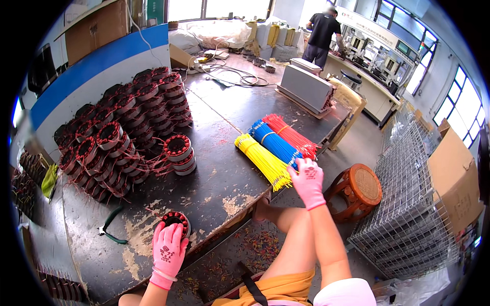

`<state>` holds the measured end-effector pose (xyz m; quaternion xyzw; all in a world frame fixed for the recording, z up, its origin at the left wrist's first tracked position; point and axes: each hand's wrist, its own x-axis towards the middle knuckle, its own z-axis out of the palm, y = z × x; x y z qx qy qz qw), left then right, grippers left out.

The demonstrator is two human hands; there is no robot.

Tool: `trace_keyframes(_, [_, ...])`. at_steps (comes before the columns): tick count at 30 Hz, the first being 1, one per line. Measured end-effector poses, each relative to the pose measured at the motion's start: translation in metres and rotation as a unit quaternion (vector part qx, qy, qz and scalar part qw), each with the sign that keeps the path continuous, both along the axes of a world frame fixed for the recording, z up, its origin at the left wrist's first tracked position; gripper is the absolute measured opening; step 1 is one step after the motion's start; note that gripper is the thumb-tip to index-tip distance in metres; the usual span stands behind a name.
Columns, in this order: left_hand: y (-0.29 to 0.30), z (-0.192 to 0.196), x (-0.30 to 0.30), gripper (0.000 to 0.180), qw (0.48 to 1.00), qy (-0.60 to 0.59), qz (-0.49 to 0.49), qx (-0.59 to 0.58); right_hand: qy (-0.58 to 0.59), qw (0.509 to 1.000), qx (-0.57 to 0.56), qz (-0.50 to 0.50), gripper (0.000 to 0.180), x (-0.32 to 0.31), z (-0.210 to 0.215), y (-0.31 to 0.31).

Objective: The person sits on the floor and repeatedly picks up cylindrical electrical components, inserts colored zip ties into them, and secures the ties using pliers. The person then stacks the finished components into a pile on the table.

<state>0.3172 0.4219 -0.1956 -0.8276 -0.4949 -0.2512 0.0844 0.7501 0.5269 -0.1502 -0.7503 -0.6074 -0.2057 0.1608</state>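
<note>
The left hand [168, 250], in a pink glove, lies on the near side of a round ring [184, 219] with red coils, which sits on the dark bench [214, 135]. Its fingers are close together over the ring, but I cannot tell if they squeeze it. The right hand [307, 179], in a pink glove too, touches the near end of the blue wires [279, 140] with its fingers bent. I cannot tell if it pinches any. The yellow wires [261, 160] lie just left of the right hand, and the red wires [291, 133] lie past it, on the other side of the blue ones. Ahead of the left hand stands a short pile of rings [182, 158], with a big heap of rings [122, 132] behind it to the left. Green-handled pliers [106, 228] lie left of the left hand. A brown stool [357, 191] stands to the right of the right hand.
</note>
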Motion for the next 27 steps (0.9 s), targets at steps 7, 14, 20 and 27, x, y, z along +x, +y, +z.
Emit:
trace_keyframes(7, [0.000,0.017,-0.014,0.047,0.996,-0.009,-0.052,-0.077,0.189,0.979,-0.061,0.048,0.027,0.031,-0.013,-0.005])
trace_keyframes(14, [0.005,0.024,0.014,0.047,0.995,0.043,0.007,-0.084,0.258,0.961,-0.092,0.043,0.021,0.034,-0.005,-0.003])
trace_keyframes(20, [0.001,0.023,-0.003,0.042,0.989,0.074,0.000,-0.125,0.327,0.934,-0.125,0.068,0.021,0.039,0.013,0.004])
trace_keyframes(27, [-0.004,0.023,0.011,0.044,0.995,0.056,0.025,-0.082,0.225,0.965,-0.118,0.065,0.023,0.037,0.019,-0.010])
